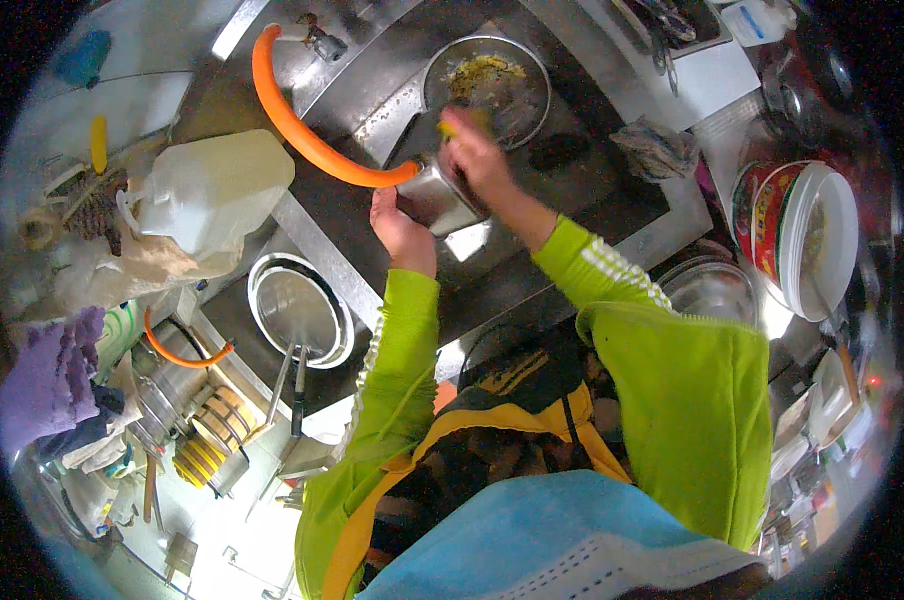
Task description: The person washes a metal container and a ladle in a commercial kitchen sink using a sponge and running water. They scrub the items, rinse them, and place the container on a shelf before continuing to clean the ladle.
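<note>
My left hand grips the near side of a rectangular stainless steel container, which is tilted over the dark metal sink or worktop. My right hand is closed around a yellow-green thing, blurred, probably a sponge, at the container's far right edge. An orange hose runs from a metal tap at the top and ends at the container's rim, by my left hand. Just beyond my hands lies a round metal pan with yellowish residue inside. Whether water flows from the hose cannot be told.
A plastic jug stands at left, above a round metal pot with two long handles in it. A red-labelled white bucket and a metal bowl are at right. A crumpled cloth or bag lies on the sink edge.
</note>
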`<state>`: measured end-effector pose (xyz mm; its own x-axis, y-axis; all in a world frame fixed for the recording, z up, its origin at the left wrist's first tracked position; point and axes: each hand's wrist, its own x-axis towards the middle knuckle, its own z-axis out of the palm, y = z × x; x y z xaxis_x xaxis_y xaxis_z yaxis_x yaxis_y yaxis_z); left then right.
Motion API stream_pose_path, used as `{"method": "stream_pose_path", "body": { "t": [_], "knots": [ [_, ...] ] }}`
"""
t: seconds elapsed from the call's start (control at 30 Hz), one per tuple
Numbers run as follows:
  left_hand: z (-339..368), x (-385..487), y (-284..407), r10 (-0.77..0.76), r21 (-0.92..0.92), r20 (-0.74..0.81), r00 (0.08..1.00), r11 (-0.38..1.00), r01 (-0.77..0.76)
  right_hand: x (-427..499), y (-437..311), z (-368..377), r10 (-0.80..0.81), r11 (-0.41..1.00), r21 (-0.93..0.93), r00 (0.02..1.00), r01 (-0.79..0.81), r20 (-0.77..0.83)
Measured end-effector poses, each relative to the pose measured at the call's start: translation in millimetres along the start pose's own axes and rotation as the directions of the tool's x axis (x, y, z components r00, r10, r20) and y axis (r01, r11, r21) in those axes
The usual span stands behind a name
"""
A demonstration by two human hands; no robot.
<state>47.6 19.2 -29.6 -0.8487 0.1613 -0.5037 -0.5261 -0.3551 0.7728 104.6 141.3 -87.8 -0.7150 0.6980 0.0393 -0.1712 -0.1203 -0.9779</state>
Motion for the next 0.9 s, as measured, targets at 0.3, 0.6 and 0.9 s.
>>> {"method": "stream_pose_path", "body": {
  "t": [0.3,0.6,0.9],
  "knots": [
    [-11,-16,11,-0.171,-0.005,-0.081,0.982,0.985,0.171,31,17,-16,0.113,0.988,-0.136,0.941,-0.073,0.318],
    [-14,-13,-21,0.003,0.171,0.000,1.000,0.985,-0.003,-30,16,11,-0.047,0.984,-0.171,0.998,0.041,-0.030],
    [-64,-3,-15,-0.367,-0.233,0.089,0.926,0.896,0.377,10,-25,-5,0.054,0.993,0.101,0.998,-0.053,-0.013]
  ]
}}
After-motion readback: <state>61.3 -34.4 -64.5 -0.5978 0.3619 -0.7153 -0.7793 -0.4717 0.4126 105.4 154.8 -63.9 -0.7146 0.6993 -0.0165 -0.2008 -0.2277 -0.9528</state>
